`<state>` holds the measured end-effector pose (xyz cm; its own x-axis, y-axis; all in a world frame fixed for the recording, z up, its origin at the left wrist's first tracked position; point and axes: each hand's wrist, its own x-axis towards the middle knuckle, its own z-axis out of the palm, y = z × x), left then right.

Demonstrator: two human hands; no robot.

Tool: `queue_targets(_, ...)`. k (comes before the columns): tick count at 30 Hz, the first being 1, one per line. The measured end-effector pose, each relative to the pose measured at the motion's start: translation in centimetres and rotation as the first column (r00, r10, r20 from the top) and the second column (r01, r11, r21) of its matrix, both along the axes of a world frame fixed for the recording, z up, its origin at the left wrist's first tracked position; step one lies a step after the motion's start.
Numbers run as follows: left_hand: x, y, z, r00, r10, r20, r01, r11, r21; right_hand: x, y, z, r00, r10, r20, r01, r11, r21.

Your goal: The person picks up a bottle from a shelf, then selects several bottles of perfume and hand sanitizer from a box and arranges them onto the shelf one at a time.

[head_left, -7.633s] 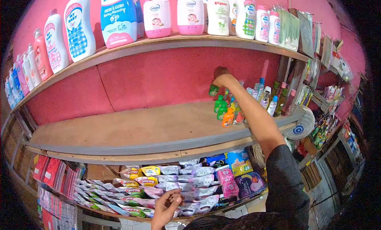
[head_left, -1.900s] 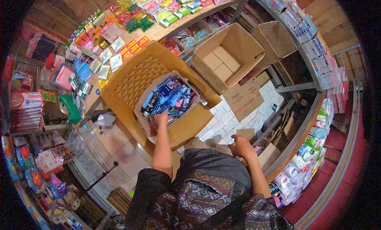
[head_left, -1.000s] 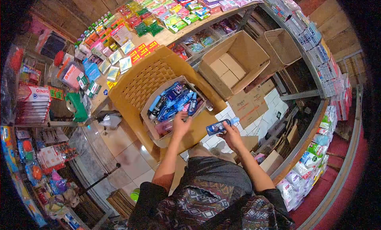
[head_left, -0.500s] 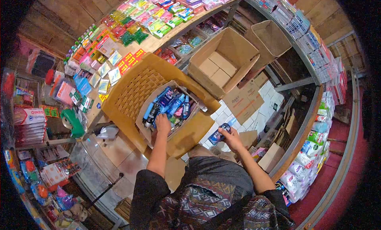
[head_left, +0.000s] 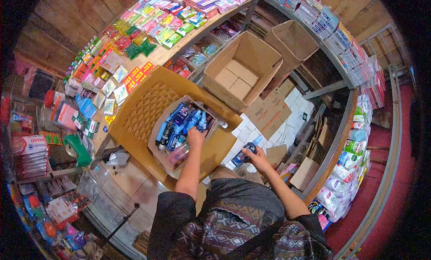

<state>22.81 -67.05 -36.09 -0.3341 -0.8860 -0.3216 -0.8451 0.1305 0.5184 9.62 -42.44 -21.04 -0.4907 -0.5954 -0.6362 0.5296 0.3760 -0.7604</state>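
Two hands busy: your right hand [head_left: 257, 159] closes on a small blue bottle [head_left: 242, 154], likely light, stiff, slick; hold its middle. Your left hand [head_left: 196, 136] probes the carton [head_left: 153, 135], grip unreadable.

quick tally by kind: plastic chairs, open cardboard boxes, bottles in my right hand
plastic chair: 1
open cardboard boxes: 3, one on the chair, two behind it
bottle in right hand: 1
total: 5
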Motion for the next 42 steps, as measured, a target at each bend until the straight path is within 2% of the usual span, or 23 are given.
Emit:
queue_targets(4, -0.7, -0.2, -0.5, 0.995, -0.043, 0.093, 0.043, 0.999, 0.006, -0.3, 0.9, 0.4, 1.000, -0.005, -0.005, 0.005, 1.000, -0.002)
queue_targets(7, -1.1, -1.1, -0.4, 0.990, -0.096, 0.106, 0.083, 0.989, 0.127, -0.3, 1.0, 1.0, 0.997, -0.056, -0.044, 0.058, 0.998, 0.039)
queue_targets(11, -0.1, -1.8, -3.5, 0.990, -0.139, 0.037, 0.135, 0.986, 0.099, -0.3, 1.3, 0.8, 0.997, -0.071, -0.040, 0.072, 0.997, 0.024)
queue_targets(13, 0.1, -2.1, -2.5, 0.983, -0.176, 0.056, 0.168, 0.978, 0.123, -0.3, 1.4, 0.9, 0.998, -0.061, -0.031, 0.062, 0.997, 0.036)
queue_targets(16, 1.3, -2.3, -1.9, 0.976, -0.220, 0.004, 0.219, 0.976, 0.014, -0.4, 1.8, 0.4, 0.998, -0.068, -0.017, 0.068, 0.997, 0.040)
queue_targets(19, 2.5, -3.5, 1.2, 0.978, -0.184, -0.103, 0.201, 0.960, 0.196, -0.4, 2.1, -0.5, 0.986, -0.154, 0.069, 0.154, 0.988, 0.009)
queue_targets(20, 3.0, -3.6, 1.7, 0.987, -0.115, -0.112, 0.131, 0.981, 0.146, -0.6, 2.3, -0.5, 0.984, -0.149, 0.093, 0.150, 0.989, -0.005)
queue_targets(21, 4.3, -4.6, -2.3, 0.982, -0.097, -0.160, 0.111, 0.991, 0.077, -0.7, 2.2, 0.0, 0.982, -0.146, 0.117, 0.149, 0.989, -0.017)
queue_targets(22, 4.1, -4.6, 0.9, 0.964, -0.097, -0.249, 0.132, 0.983, 0.125, -0.9, 2.2, 0.4, 0.980, -0.144, 0.140, 0.150, 0.988, -0.029)
queue_targets(23, 4.0, -4.4, 6.7, 0.937, -0.091, -0.337, 0.156, 0.972, 0.173, -1.0, 2.2, 0.5, 0.979, -0.159, 0.128, 0.164, 0.986, -0.028)
queue_targets(24, 3.6, -4.2, 10.4, 0.927, -0.066, -0.370, 0.151, 0.967, 0.205, -1.0, 2.1, 0.7, 0.978, -0.173, 0.116, 0.177, 0.984, -0.029)
queue_targets(26, 3.1, -3.8, 14.1, 0.894, -0.012, -0.447, 0.133, 0.962, 0.239, -1.3, 1.6, 1.7, 0.975, -0.196, 0.108, 0.203, 0.978, -0.056)
queue_targets(29, 1.4, -2.6, 19.9, 0.869, 0.012, -0.495, 0.260, 0.840, 0.476, -2.0, 1.9, 1.2, 0.977, -0.197, 0.076, 0.207, 0.963, -0.172)
queue_targets(30, 0.6, -2.5, 19.8, 0.815, -0.030, -0.579, 0.392, 0.764, 0.513, -2.1, 1.4, 2.5, 0.974, -0.219, 0.059, 0.226, 0.957, -0.180)
queue_targets(31, 0.4, -1.5, 20.1, 0.821, 0.041, -0.569, 0.403, 0.665, 0.629, -2.3, 1.3, 3.1, 0.971, -0.235, 0.041, 0.238, 0.955, -0.177)
queue_targets(33, -1.5, 0.6, 19.4, 0.671, 0.049, -0.740, 0.642, 0.461, 0.612, -2.7, 1.3, 3.9, 0.963, -0.271, 0.002, 0.267, 0.948, -0.174)
queue_targets(35, -3.7, 3.0, 21.6, 0.589, -0.003, -0.808, 0.762, 0.337, 0.553, -2.8, 1.5, 5.7, 0.954, -0.301, -0.004, 0.295, 0.938, -0.180)
queue_targets(37, -5.5, 5.1, 20.8, 0.596, -0.009, -0.803, 0.790, 0.181, 0.585, -3.2, 2.1, 6.2, 0.949, -0.314, -0.032, 0.303, 0.934, -0.192)
queue_targets(39, -6.8, 6.9, 20.0, 0.643, -0.069, -0.763, 0.764, 0.125, 0.633, -3.7, 3.3, 6.0, 0.949, -0.306, -0.079, 0.285, 0.937, -0.202)
queue_targets(40, -7.7, 8.1, 21.7, 0.601, -0.070, -0.796, 0.794, 0.173, 0.583, -3.9, 4.0, 6.7, 0.946, -0.299, -0.126, 0.277, 0.946, -0.168)
queue_targets(42, -8.9, 9.3, 22.1, 0.598, -0.165, -0.784, 0.801, 0.165, 0.576, -4.5, 5.9, 6.0, 0.940, -0.311, -0.142, 0.287, 0.943, -0.167)
